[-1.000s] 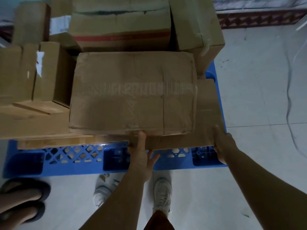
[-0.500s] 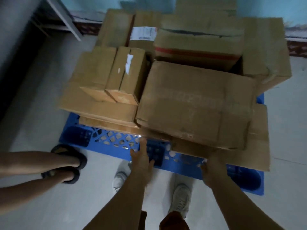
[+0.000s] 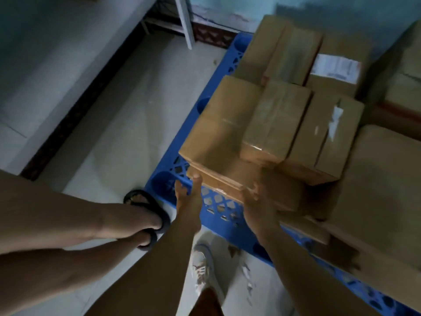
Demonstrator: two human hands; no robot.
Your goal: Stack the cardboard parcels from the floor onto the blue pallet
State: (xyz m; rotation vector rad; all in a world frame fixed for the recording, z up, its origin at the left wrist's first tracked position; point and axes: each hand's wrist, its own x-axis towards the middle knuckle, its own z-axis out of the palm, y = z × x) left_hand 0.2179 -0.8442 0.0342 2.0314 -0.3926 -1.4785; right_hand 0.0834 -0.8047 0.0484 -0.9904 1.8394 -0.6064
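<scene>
Parcels (image 3: 303,124) crowd the blue pallet (image 3: 218,206) across the right half of the frame, stacked in brown tiers. Your left hand (image 3: 188,197) reaches into lower centre with fingers straight, tips at the near edge of the flat bottom carton (image 3: 218,142), holding nothing. Your right hand (image 3: 262,201) sits just beside it against the same carton's front edge; motion blur leaves its grip impossible to tell. Another person's legs fill the lower left, a black sandal (image 3: 150,215) planted right by the pallet's near corner. Your white sneaker (image 3: 205,267) stands at bottom centre. A white post (image 3: 184,21) rises at upper centre by the wall.
</scene>
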